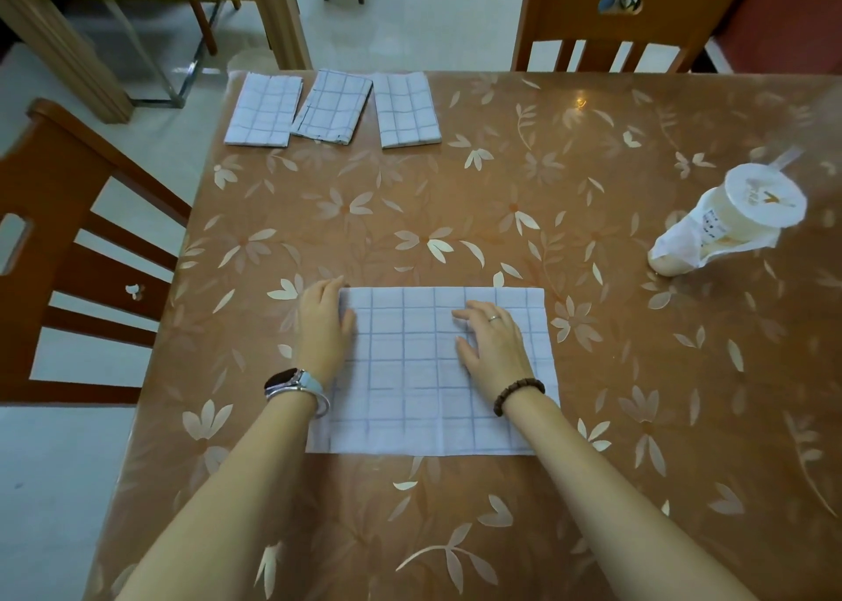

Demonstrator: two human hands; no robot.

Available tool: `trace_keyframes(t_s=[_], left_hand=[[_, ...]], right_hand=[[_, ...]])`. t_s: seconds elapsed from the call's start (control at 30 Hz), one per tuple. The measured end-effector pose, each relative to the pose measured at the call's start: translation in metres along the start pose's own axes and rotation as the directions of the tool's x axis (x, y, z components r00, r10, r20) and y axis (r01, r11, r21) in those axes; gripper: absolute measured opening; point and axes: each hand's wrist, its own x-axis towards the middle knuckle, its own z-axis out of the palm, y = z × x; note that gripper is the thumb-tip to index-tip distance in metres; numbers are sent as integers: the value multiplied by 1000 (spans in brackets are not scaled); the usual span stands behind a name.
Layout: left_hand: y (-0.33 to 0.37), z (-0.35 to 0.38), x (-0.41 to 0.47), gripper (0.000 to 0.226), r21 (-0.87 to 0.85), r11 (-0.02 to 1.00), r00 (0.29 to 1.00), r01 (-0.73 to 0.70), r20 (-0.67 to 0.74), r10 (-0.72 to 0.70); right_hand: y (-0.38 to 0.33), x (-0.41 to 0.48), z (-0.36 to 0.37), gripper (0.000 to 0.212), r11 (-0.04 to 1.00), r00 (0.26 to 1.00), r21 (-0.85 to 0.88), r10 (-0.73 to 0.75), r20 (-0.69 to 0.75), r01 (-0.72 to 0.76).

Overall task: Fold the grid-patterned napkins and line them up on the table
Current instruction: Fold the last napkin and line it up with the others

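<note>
A white grid-patterned napkin (410, 372) lies flat as a wide rectangle on the table in front of me. My left hand (323, 327) rests flat on its left edge, fingers together, thumb on the cloth. My right hand (494, 340) lies palm down on the napkin's right half, fingers spread a little. Neither hand grips the cloth. Three folded grid napkins sit in a row at the table's far left edge: left one (264, 110), tilted middle one (332, 108), right one (407, 110).
The table (592, 372) wears a brown floral cover. A lidded drink cup in a plastic bag (733, 222) lies tipped at the right. Wooden chairs stand at the left (68, 258) and far side (624, 21).
</note>
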Motion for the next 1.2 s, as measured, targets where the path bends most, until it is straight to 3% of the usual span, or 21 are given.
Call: trace_keyframes(t_s=[0.2, 0.47, 0.7, 0.83, 0.93, 1.07, 1.2], left_hand=[[-1, 3, 13, 45, 32, 999, 998, 16, 57, -18], [-8, -5, 29, 26, 89, 995, 996, 42, 79, -49], [-8, -10, 34, 14, 93, 992, 988, 82, 124, -93], [-8, -13, 28, 15, 119, 990, 987, 74, 133, -90], [-2, -20, 23, 20, 38, 997, 988, 70, 138, -75], [7, -34, 15, 26, -195, 964, 973, 182, 177, -148], [18, -50, 8, 25, -314, 931, 978, 186, 147, -145]], right_hand=[[-5, 35, -10, 39, 999, 998, -23, 35, 43, -34], [9, 59, -15, 44, 982, 994, -161, 102, 38, -95], [6, 67, -18, 25, 960, 989, -255, 136, 53, -118], [7, 60, -20, 13, 958, 991, -255, 134, -13, -133], [9, 53, -26, 4, 951, 990, -276, 136, -38, -141], [13, 43, -45, 16, 938, 985, -300, 169, -39, -173], [14, 37, -68, 16, 912, 982, -369, 191, 0, -177]])
